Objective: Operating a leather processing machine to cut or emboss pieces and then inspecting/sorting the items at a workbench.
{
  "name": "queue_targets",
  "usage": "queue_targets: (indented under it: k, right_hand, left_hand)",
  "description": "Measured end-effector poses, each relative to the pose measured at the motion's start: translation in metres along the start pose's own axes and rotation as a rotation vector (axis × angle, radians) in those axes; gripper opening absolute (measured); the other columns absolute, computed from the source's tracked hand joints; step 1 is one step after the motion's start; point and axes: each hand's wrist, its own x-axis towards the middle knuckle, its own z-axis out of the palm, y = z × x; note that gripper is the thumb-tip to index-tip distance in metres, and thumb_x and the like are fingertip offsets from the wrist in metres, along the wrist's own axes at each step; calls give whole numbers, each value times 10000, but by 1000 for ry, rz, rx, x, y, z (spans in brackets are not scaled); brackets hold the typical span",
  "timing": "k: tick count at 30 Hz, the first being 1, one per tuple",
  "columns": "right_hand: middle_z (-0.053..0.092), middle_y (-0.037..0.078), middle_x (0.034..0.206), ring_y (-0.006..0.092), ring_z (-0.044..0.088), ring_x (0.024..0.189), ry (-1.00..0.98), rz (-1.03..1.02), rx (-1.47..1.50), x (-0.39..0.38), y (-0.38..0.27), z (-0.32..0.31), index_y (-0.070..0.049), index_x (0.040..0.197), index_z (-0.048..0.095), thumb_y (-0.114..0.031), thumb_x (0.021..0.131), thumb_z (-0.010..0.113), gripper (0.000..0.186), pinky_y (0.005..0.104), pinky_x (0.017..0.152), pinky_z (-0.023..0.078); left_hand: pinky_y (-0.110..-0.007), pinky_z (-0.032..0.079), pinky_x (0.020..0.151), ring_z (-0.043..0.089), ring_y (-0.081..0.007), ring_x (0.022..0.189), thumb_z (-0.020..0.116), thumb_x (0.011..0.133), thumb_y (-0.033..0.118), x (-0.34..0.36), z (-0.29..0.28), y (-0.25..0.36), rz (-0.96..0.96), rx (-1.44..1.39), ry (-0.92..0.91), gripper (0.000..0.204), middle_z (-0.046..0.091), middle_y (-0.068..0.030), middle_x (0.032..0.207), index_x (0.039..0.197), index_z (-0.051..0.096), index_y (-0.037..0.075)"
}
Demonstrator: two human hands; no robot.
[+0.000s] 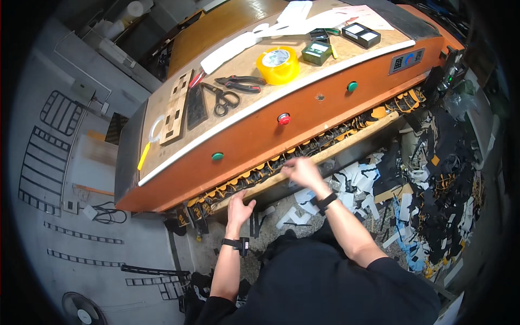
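My left hand is at the left part of a long pale wooden bar along the orange machine's lower front, thumb apart and fingertips at the bar. My right hand is farther right over the same bar, fingers bent and closed at the row of yellow and black pieces behind it; what they hold is too small to make out. A red button and green buttons sit on the orange front.
On the machine top lie yellow tape, scissors, pliers, a slotted wooden board, white strips and small boxes. Scraps cover the floor at right. A fan and black frames are at left.
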Motion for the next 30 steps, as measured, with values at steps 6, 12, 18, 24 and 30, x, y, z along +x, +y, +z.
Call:
queue_targets:
  k: [6, 12, 18, 24, 30]
  right_hand:
    - [643, 127, 1366, 322, 578, 1355, -80, -337, -404, -34, -6, 98, -84, 1364, 704, -308, 750, 916, 687, 471, 1237, 397]
    - [617, 143, 1414, 295, 549, 1426, -261, -138, -727, -15, -35, 113, -97, 1440, 630, -465, 733, 914, 846, 487, 1272, 340]
    - [503, 140, 1597, 285, 400, 1574, -300, 123, -726, -24, -68, 123, -89, 1535, 557, -571, 792, 834, 928, 626, 1252, 333]
    - [539, 254, 1480, 400, 517, 1441, -97, 165, -559, -36, -44, 153, 32, 1448, 570, -449, 796, 858, 861, 458, 1196, 487]
    - [630, 202, 1276, 404, 615, 1267, 198, 12, -275, -33, -44, 180, -5, 1224, 685, -218, 807, 848, 496, 459, 1080, 532]
  left_hand:
    - [-565, 272, 1330, 335, -278, 1640, 898, 831, 248, -8, 5, -70, -44, 248, -94, 977, 431, -101, 1736, 1673, 416, 128]
    - [-594, 320, 1235, 465, -292, 1481, 842, 752, 314, 5, 0, -64, -75, 320, -70, 810, 568, -93, 1490, 1496, 595, 113]
    - [-572, 329, 1190, 468, -289, 1463, 808, 749, 304, 3, -10, -71, -14, 257, -90, 765, 592, -112, 1436, 1458, 628, 76]
    - [-524, 394, 1086, 536, -324, 1298, 841, 744, 251, -2, 8, -102, 219, 121, 59, 605, 619, -135, 1273, 1289, 695, 33]
    - [-512, 414, 1049, 581, -346, 1223, 804, 791, 172, 6, -10, -142, 423, -32, 112, 578, 676, -162, 1225, 1323, 686, -21]
